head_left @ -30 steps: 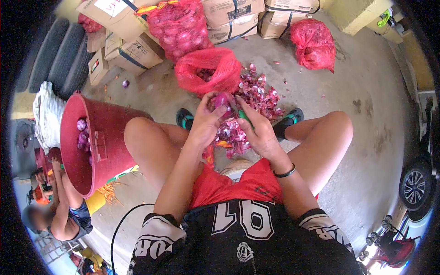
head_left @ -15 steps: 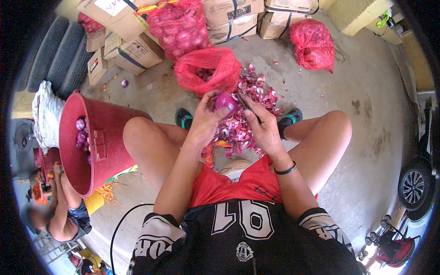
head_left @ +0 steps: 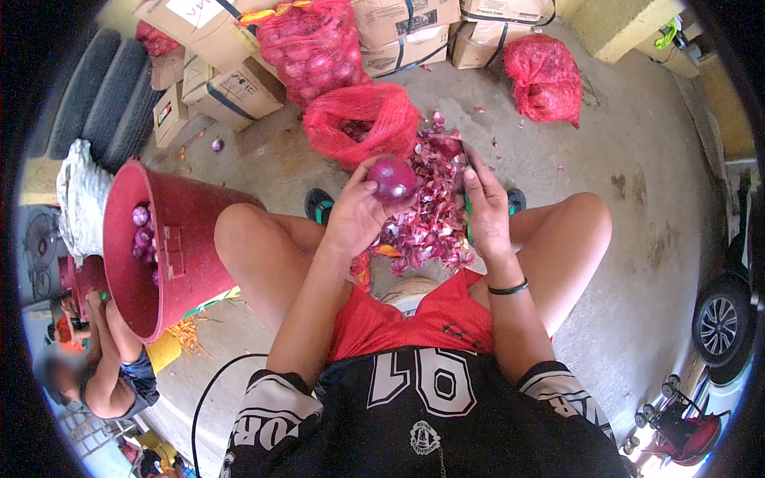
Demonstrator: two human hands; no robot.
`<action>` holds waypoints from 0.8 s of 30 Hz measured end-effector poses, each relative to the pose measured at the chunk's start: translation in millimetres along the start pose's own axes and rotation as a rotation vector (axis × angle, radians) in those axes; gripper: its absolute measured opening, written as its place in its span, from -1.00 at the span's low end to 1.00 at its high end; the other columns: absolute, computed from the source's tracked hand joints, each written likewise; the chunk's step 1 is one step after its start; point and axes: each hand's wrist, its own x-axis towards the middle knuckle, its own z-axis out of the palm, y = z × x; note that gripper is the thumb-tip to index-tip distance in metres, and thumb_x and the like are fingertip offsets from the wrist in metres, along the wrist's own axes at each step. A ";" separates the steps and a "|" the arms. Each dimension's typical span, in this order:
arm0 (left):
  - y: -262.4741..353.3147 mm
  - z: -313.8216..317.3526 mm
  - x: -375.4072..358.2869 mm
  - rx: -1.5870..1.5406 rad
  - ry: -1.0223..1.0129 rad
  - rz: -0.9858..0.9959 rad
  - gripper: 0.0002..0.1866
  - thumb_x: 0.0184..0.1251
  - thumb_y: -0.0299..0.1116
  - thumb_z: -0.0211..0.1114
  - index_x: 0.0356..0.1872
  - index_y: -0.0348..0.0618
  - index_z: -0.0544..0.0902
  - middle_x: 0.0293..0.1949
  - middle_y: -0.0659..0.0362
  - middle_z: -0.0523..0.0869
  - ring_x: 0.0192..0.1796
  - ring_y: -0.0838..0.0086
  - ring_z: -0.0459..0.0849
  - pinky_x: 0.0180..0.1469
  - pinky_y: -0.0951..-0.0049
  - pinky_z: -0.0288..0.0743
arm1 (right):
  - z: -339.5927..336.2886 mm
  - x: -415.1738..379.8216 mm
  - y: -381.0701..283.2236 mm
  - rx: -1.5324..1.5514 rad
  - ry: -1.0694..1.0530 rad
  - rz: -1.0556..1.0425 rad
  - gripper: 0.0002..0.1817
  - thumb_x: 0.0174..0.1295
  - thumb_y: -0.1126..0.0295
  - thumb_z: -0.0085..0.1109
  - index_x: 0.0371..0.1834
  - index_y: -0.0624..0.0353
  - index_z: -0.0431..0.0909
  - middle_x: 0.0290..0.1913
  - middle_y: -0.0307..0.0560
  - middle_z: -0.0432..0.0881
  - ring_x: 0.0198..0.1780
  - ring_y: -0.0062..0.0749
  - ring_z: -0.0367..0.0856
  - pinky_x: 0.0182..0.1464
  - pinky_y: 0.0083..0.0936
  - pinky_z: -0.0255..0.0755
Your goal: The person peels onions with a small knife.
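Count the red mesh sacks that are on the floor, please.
3. One full red mesh sack leans against the cardboard boxes, one open sack lies beyond the left hand, and one sack sits apart at the far right. Others may be hidden.

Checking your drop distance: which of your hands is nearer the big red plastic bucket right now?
Left. The left hand holds a peeled purple onion above the knees, on the side of the red plastic bucket. The right hand is farther off, over the pile of purple onion skins.

The black jersey (head_left: 422,414) bears a large white "91", seen upside down; the box labels are too small to read.
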 end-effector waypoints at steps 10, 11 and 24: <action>71.1 -26.1 -2.5 -0.019 0.193 0.274 -0.64 0.43 -0.29 0.12 0.14 -0.25 0.44 0.17 -0.09 0.56 0.22 -0.01 0.54 0.32 -0.09 0.44 | -31.2 15.4 -25.5 -0.553 -0.131 -0.169 -0.58 0.43 0.36 0.07 0.33 0.19 0.44 0.20 0.17 0.59 0.23 -0.27 0.57 0.30 -0.41 0.34; 100.9 -39.9 -3.4 -0.023 0.186 0.342 -0.65 0.44 -0.31 0.11 0.11 -0.33 0.46 0.15 -0.10 0.57 0.23 0.01 0.54 0.34 -0.09 0.42 | -37.5 23.3 -28.1 -0.524 -0.146 -0.241 -0.59 0.41 0.36 0.07 0.31 0.15 0.47 0.18 0.18 0.60 0.21 -0.18 0.60 0.26 -0.38 0.38; 140.6 -53.7 63.8 0.457 0.314 0.295 -0.75 0.42 -0.34 0.20 0.00 -0.24 0.61 -0.04 0.08 0.69 0.00 0.28 0.67 0.08 0.24 0.55 | -28.5 53.3 3.3 -0.949 -0.583 -0.069 -0.59 0.36 0.30 0.10 0.25 0.15 0.51 0.07 0.24 0.61 0.09 0.10 0.59 0.15 -0.26 0.45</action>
